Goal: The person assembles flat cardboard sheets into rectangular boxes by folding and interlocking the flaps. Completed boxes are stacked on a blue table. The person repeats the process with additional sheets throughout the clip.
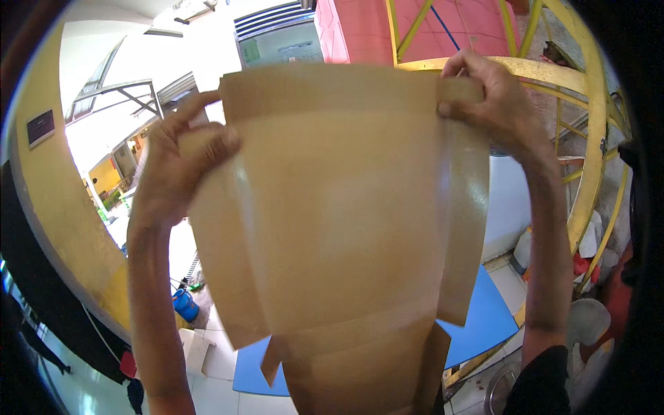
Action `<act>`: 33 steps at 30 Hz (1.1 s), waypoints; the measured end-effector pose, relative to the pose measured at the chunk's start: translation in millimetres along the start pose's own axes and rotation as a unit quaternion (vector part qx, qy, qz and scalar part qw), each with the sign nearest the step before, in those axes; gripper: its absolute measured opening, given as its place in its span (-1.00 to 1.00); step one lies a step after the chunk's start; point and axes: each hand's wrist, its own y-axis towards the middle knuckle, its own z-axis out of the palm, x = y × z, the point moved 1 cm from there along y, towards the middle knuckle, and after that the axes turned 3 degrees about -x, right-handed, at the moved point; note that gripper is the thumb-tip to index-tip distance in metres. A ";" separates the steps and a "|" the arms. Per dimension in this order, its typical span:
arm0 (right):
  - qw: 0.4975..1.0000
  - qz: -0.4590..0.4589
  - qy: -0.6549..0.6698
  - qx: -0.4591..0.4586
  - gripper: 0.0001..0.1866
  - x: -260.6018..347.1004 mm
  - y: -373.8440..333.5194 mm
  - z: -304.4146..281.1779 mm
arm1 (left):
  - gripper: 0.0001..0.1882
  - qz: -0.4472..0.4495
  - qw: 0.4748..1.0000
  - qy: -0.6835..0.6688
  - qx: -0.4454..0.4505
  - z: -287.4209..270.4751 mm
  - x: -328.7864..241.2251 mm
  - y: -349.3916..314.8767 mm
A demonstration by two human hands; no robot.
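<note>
A large brown sheet of cardboard, creased and cut like an unfolded box, hangs upright in front of me. Folded side flaps run down its left and right edges, and notches with small tabs show near the bottom. At the upper left edge my left hand grips it, thumb on the near face and index finger at the top corner. My right hand pinches the upper right corner between thumb and fingers. Both forearms are raised at the sides. The sheet's lower end runs out of view, and its surface is slightly blurred.
Behind the sheet is a blue tabletop. Yellow metal framing stands at right, before a pink surface. A blue bucket and a white stool are on the tiled floor at left, near a yellow wall.
</note>
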 end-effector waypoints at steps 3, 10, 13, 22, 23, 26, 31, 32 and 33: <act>1.000 -0.023 0.017 0.006 -0.61 -10.9 -8.2 27.3 | -0.35 0.013 1.000 -0.013 0.024 14.0 28.9 -18.5; 0.992 -0.033 0.086 0.083 -0.72 -29.8 -49.9 48.6 | -0.69 -0.085 0.994 -0.060 -0.029 20.3 73.4 -57.8; 0.986 -0.158 -0.010 0.050 -0.79 -26.2 -70.1 67.4 | -0.88 -0.052 0.989 -0.129 0.041 19.7 87.4 -64.1; 0.967 -0.131 0.038 0.213 -0.51 22.2 -93.6 99.6 | -0.91 -0.049 0.975 -0.138 0.166 37.4 73.1 -72.3; 0.975 -0.153 0.042 0.159 -0.58 34.5 -91.5 110.9 | -0.92 -0.044 0.974 -0.127 0.181 44.1 67.7 -74.1; 0.907 -0.038 0.197 0.369 -0.66 49.9 -86.2 128.1 | -0.92 -0.046 0.973 -0.090 0.209 55.4 52.9 -79.0; 0.897 -0.048 0.273 0.344 -0.73 63.5 -86.4 141.3 | -0.89 -0.119 0.962 -0.114 0.219 44.0 36.8 -79.6; 0.907 -0.054 0.268 0.319 -0.72 65.9 -90.3 141.5 | -0.85 -0.198 0.949 -0.128 0.211 37.9 34.0 -79.4; 0.911 -0.045 0.265 0.312 -0.72 67.9 -93.9 141.7 | -0.81 -0.280 0.928 -0.134 0.206 31.5 30.9 -78.5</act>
